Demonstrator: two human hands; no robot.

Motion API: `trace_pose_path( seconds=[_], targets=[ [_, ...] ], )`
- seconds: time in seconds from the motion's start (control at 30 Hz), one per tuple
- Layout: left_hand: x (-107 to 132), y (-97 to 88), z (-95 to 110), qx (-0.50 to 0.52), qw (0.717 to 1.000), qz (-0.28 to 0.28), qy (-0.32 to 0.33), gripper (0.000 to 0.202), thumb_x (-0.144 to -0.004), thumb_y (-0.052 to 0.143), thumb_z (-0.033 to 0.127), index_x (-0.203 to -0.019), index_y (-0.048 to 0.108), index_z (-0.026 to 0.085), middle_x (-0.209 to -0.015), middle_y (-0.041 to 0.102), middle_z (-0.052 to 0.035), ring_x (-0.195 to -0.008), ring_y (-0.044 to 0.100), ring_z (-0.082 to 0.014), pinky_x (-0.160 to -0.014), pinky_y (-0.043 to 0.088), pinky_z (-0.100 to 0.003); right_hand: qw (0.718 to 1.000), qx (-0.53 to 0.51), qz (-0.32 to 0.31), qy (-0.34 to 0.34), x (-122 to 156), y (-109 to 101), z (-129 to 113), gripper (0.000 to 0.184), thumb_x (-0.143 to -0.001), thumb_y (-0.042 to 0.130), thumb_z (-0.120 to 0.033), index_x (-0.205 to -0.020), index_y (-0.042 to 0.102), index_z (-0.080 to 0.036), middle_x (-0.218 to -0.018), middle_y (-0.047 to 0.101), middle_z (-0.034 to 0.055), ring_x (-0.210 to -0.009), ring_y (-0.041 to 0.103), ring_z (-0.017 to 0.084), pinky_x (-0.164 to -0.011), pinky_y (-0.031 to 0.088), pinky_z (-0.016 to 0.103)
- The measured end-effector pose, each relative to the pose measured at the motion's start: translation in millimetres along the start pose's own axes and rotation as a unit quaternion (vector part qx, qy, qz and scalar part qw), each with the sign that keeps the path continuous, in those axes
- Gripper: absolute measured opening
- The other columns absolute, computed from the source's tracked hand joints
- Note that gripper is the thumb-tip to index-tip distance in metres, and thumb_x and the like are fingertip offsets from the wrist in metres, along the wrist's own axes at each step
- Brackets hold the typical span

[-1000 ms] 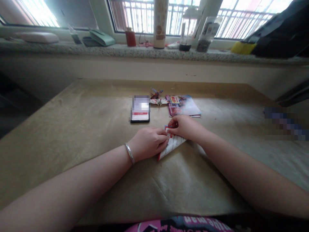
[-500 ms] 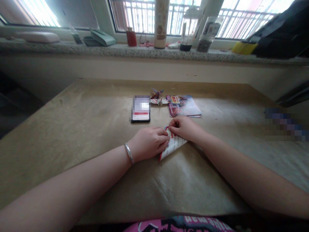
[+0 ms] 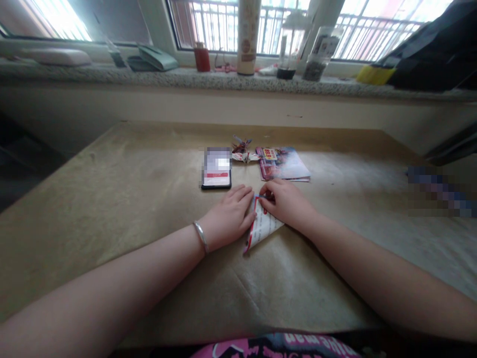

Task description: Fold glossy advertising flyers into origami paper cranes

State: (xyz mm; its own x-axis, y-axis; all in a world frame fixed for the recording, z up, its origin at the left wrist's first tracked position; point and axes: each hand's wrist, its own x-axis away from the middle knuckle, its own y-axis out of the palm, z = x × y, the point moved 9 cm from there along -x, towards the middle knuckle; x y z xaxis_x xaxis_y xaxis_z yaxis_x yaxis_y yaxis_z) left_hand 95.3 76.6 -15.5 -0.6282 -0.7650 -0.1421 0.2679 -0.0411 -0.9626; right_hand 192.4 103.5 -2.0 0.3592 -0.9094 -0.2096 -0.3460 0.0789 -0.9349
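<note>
A folded sheet of printed paper, white with red edges and roughly triangular, lies on the table between my hands. My left hand rests flat beside its left edge, fingers stretched out and the thumb touching the paper. With bent fingers pressed together, my right hand pinches the paper's upper corner. Just beyond the hands are a phone with a lit, blurred screen, a small crumpled paper shape, and a stack of colourful printed sheets.
The table has a shiny tan cover. A blurred dark object lies at its right edge. Along the windowsill stand a red bottle, a tall cream-coloured container, clear containers and a black bag.
My left hand has slid off the paper to its left edge and its fingers have straightened. The paper has turned slightly. My right hand stays at the upper corner.
</note>
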Motion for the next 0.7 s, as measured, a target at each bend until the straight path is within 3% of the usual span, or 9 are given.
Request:
trace_pose_path(
  seconds=[0.2,0.47,0.7],
  targets=[
    [-1.3,2.5,-1.0,0.043,0.998,-0.039,-0.015,0.053,-0.091,0.042,0.036,-0.136,0.044,0.009,-0.145,0.040,-0.0128,-0.139,0.028,-0.0266,-0.117,0.023,-0.042,0.999,0.028,0.015,-0.007,3.2,-2.4,-2.0,0.018,-0.082,0.056,-0.027,-0.092,0.065,-0.016,-0.090,0.062,0.0096,-0.087,0.056,0.022,-0.079,0.043,0.033],
    [-5.3,-1.4,-2.7,0.112,0.993,-0.036,-0.023,0.042,-0.085,0.052,0.033,-0.122,0.056,0.015,-0.139,0.048,-0.0101,-0.135,0.035,-0.0253,-0.115,0.027,-0.042,1.000,0.010,0.019,-0.018,5.7,-1.0,-0.2,0.017,-0.081,0.055,-0.027,-0.090,0.065,-0.016,-0.089,0.061,0.0089,-0.086,0.056,0.021,-0.079,0.043,0.032],
    [-1.7,-2.7,-6.8,0.095,0.994,-0.004,-0.051,0.060,-0.084,0.054,0.035,-0.135,0.042,0.007,-0.141,0.043,-0.0161,-0.135,0.034,-0.0281,-0.115,0.027,-0.044,0.999,-0.032,0.021,-0.004,4.4,-2.7,1.7,0.018,-0.080,0.054,-0.027,-0.089,0.064,-0.016,-0.087,0.062,0.0068,-0.080,0.056,0.019,-0.075,0.042,0.029]
  ],
)
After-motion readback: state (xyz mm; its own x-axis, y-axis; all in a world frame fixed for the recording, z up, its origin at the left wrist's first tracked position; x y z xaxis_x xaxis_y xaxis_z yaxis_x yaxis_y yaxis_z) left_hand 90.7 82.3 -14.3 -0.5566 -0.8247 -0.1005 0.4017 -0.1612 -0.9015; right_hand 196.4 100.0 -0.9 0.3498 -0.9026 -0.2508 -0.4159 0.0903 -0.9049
